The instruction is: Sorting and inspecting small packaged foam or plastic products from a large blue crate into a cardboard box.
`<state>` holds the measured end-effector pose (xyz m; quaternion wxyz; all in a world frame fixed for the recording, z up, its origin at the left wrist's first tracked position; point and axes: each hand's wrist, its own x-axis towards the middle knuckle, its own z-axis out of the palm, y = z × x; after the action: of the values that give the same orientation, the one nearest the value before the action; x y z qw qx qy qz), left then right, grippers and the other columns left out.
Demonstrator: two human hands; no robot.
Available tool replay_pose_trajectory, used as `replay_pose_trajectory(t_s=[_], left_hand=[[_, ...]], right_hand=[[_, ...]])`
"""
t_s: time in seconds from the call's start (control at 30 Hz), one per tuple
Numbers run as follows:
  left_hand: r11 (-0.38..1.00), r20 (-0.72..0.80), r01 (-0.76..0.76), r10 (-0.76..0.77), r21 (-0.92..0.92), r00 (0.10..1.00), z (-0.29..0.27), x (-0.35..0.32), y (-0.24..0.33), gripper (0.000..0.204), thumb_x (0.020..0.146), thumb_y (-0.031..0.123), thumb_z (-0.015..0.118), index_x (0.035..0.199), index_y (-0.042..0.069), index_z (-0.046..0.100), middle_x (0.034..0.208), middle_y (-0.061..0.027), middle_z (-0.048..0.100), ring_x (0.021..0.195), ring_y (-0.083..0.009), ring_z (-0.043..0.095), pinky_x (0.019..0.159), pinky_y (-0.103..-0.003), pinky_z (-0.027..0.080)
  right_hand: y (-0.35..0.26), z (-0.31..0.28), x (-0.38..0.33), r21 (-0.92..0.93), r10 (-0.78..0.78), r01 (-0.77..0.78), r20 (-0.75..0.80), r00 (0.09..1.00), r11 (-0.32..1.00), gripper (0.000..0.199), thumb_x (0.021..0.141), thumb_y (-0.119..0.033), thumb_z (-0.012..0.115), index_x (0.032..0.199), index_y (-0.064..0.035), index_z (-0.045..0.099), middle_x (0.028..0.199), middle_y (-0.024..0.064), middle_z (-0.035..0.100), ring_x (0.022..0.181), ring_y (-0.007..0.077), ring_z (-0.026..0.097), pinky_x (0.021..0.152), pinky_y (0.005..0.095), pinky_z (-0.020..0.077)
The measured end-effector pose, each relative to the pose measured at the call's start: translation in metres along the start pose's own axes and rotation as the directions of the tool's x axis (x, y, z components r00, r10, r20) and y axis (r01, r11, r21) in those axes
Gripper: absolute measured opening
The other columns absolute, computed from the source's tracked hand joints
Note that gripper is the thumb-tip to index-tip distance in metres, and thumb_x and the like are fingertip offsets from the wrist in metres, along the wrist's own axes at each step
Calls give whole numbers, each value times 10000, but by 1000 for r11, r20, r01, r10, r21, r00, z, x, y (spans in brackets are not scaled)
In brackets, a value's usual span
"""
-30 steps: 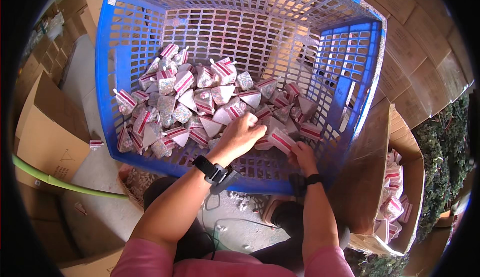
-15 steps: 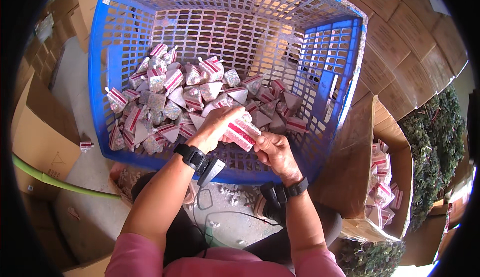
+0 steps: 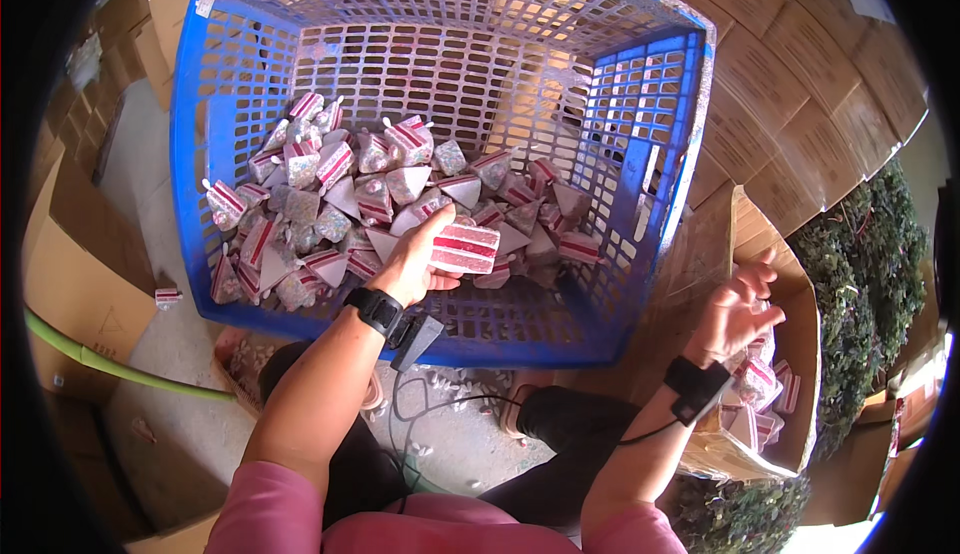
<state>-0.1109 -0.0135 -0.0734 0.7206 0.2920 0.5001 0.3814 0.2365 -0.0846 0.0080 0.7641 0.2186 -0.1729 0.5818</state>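
**Hands split between crate and carton**

Left hand (image 3: 415,264) grips a pink-striped wedge (image 3: 465,248) just above the pile inside the blue crate (image 3: 640,194), lifted clear for handling. Right hand (image 3: 735,314) hovers spread and empty over the cardboard box (image 3: 790,354) of similar wedges.

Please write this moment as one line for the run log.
left hand: holds cake-slice piece over blue basket | right hand: open, empty, above cardboard box of pieces
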Motion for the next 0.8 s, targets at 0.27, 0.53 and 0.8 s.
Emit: replay_pose_trajectory(t_s=[0.27,0.53,0.8], left_hand=[[999,121,-34,34,-6,992,-2,-7,2,486,818,570,438,1059,165,556,892,-42,638,728,-180,612,606,-319,471],[956,117,-185,162,227,980,25,-13,-9,497,788,530,514,1040,104,558,904,-28,604,755,-132,581,632,-295,454],[788,204,-423,371,447,906,32,-5,-26,455,832,448,514,989,23,554,952,-93,560,879,-178,528,774,-307,399]], right_hand=[[93,-76,-39,-497,229,-483,-487,843,721,223,862,-219,484,968,-26,520,691,22,533,595,124,503,535,256,413],[136,-77,-65,-643,304,-700,-631,714,309,415,850,-316,554,1144,-40,457,929,81,573,773,139,557,621,265,455],[144,-75,-69,-797,577,-599,-458,676,70,628,772,-394,641,1200,3,409,955,101,568,834,150,567,525,242,475]])
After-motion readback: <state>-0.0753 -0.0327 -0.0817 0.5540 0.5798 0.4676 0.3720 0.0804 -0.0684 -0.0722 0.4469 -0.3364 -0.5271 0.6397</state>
